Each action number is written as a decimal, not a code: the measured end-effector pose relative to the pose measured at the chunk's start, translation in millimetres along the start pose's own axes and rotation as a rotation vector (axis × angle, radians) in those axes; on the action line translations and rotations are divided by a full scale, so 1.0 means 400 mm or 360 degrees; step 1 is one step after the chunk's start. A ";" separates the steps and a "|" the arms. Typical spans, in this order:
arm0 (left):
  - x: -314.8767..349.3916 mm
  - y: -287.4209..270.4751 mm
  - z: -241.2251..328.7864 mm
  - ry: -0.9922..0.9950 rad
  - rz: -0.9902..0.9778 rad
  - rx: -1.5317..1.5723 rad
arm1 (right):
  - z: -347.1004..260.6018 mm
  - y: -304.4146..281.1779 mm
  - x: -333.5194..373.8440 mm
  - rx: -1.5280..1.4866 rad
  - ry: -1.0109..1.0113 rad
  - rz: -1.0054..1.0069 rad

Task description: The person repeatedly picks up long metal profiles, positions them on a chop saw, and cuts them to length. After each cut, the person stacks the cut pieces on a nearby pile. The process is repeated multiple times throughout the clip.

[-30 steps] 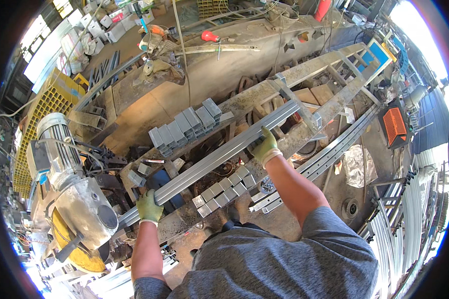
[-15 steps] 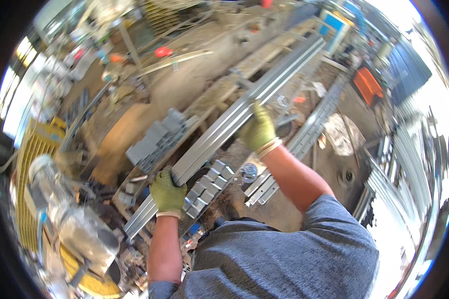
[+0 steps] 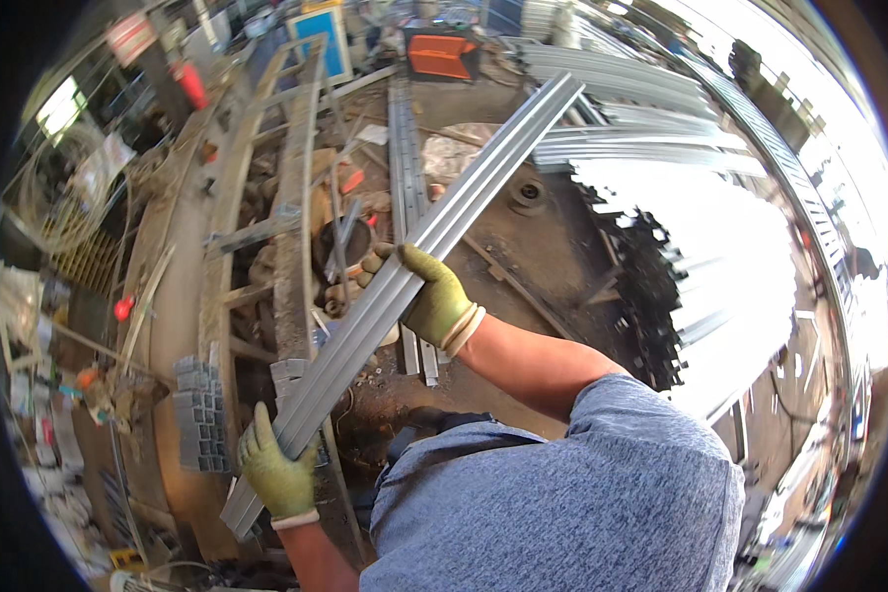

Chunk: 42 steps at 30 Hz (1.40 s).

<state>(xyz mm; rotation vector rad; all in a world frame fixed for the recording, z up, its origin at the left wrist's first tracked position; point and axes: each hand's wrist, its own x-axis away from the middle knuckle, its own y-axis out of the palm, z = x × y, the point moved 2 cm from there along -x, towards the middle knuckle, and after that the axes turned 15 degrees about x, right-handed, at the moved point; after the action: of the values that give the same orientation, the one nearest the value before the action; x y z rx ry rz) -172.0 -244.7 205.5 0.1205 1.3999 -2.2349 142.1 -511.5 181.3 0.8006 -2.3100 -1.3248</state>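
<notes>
A long grey metal profile [image 3: 350, 343] with grooves along its length runs slantwise across the view, its far end up at the right. Both my hands wear yellowish-green gloves. My left hand [image 3: 278, 472] is closed round the profile near its lower end, and a short piece sticks out beyond the glove. Farther up, about the middle, my right hand [image 3: 436, 304] grips it, with the fingertips showing over the far edge. The profile is held above a wooden-looking rack; its underside is hidden.
Short grey square tubes [image 3: 199, 414] are stacked at the left beside the long rack beams [image 3: 294, 227]. Ahead stands an orange-and-black box [image 3: 439, 54]. Two long metal strips [image 3: 405, 168] lie on the ground. A big pile of shiny profiles [image 3: 705, 281] fills the right.
The view has turned right, bringing the large profile pile into sight. The profile has swung along with both hands, which still grip it. The orange box now appears near the top middle.
</notes>
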 end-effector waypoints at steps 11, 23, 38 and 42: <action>0.207 -0.051 -0.184 0.0290 -0.0296 -0.0030 | -0.235 -0.256 0.708 -0.0101 -0.0516 0.0877; 0.118 0.204 0.317 0.0700 -0.0505 0.0314 | -0.538 -0.636 1.082 -0.0337 -0.0691 0.1228; 0.174 1.043 1.466 0.0485 -0.1210 0.0537 | -0.915 -0.921 1.367 0.0516 -0.0181 0.1655; 0.193 1.201 1.669 0.0612 -0.1395 0.0857 | -1.023 -0.997 1.458 0.1042 -0.0282 0.1971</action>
<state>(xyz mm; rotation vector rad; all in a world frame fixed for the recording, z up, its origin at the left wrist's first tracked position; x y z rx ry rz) 99.9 -1017.5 98.7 0.1374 1.0870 -3.4463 36.1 -1311.1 54.6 -0.6359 -2.5533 -0.0864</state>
